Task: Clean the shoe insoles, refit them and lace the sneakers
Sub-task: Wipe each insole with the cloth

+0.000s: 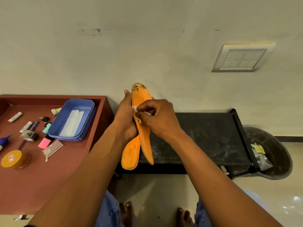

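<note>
Left hand [127, 118] grips two orange foam insoles [141, 125]; right hand [157, 117] pinches white wad [135, 108] against them. Black dusty bench [205, 138] at three o'clock; red-brown wooden tray table [32, 177] at nine.

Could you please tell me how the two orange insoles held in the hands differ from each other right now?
The orange foam insole with the worn tip is the one being wiped: the right hand presses a small white wipe against it. The other orange foam insole sits behind it, mostly hidden, its printed end hanging lower. The first shows dark wear at its tip; the second shows none where visible. Both are in the left hand.
</note>
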